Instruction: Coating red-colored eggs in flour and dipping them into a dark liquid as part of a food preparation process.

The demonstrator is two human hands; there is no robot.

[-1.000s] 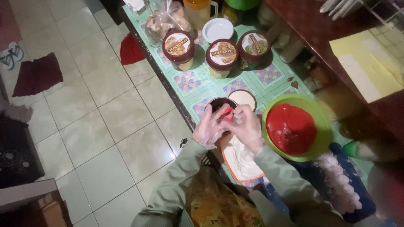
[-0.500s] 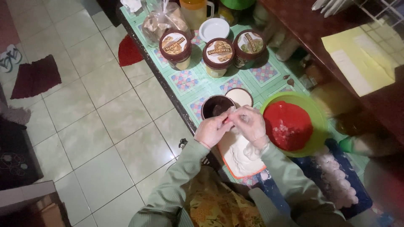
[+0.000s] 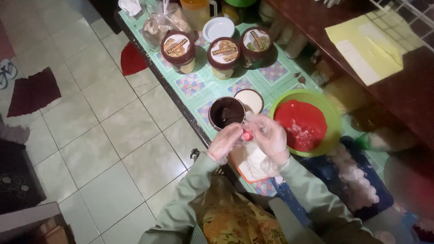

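Both gloved hands meet above the surface (image 3: 199, 86), left hand (image 3: 224, 142) and right hand (image 3: 270, 134) together pinching a small red ball (image 3: 247, 135) beside the dark tub (image 3: 226, 112). Light, even fingertip pressure should keep it round.

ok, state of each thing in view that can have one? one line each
left hand: gloved, pinching the red piece
right hand: gloved, pinching the same piece
red piece: held between both hands above the table
dark tub: open, dark filling inside
loose lid: off, lying beside the dark tub
three jars: lids on, upright
green bowl: holds red dough
white dish: looks empty
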